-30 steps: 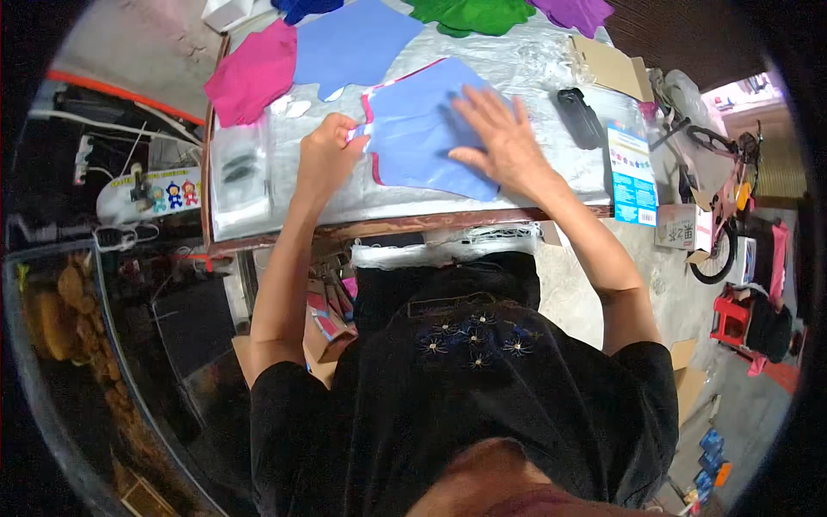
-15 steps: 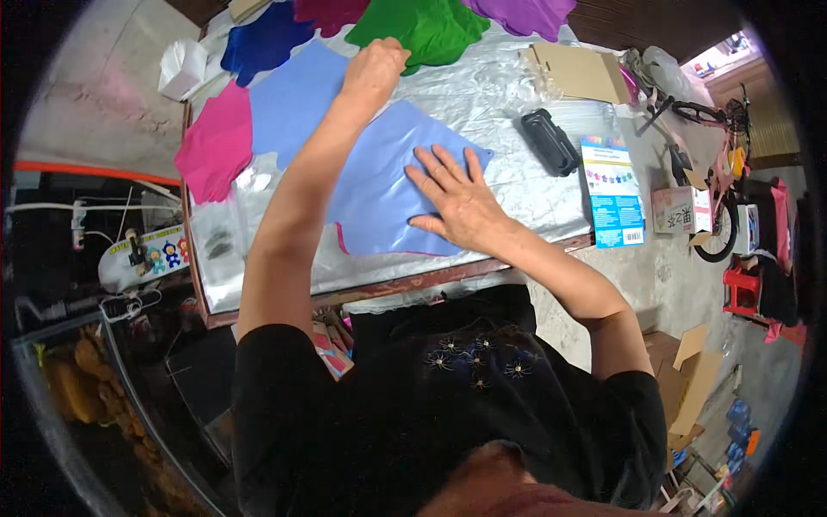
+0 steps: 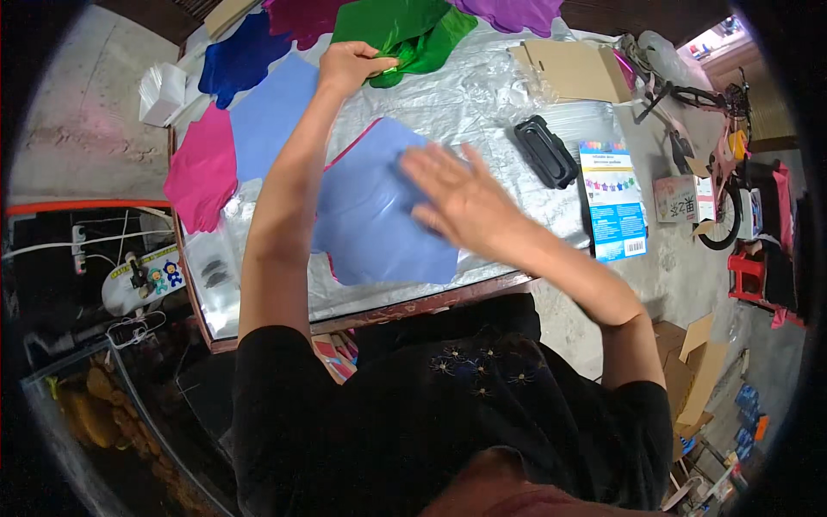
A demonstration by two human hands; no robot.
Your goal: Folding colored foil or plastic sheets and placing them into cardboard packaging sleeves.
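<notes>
My left hand (image 3: 349,69) pinches the near edge of a glossy green sheet (image 3: 435,52) at the far side of the table, and that edge is bunched and lifted. Closer to me lies a flat, light blue, star-like sheet (image 3: 379,215), with thin pink edges showing at its left side. Over its right part is my right hand (image 3: 465,202), fingers stretched and slightly smeared by motion; whether it touches the sheet I cannot tell. Another light blue sheet (image 3: 271,121) lies beyond my left forearm, beside a pink sheet (image 3: 202,172).
Dark blue (image 3: 241,56), dark red (image 3: 314,19) and purple (image 3: 521,13) sheets line the far edge. On the right of the silvery table cover are a black plastic case (image 3: 547,151), a cardboard box (image 3: 573,71) and a blue-white package (image 3: 613,202). A bicycle (image 3: 724,172) stands beyond.
My left hand has pulled up and folded the green sheet's near edge. My right hand, flat on the light blue sheet before, has shifted. That sheet now shows a pink edge at its upper left.
</notes>
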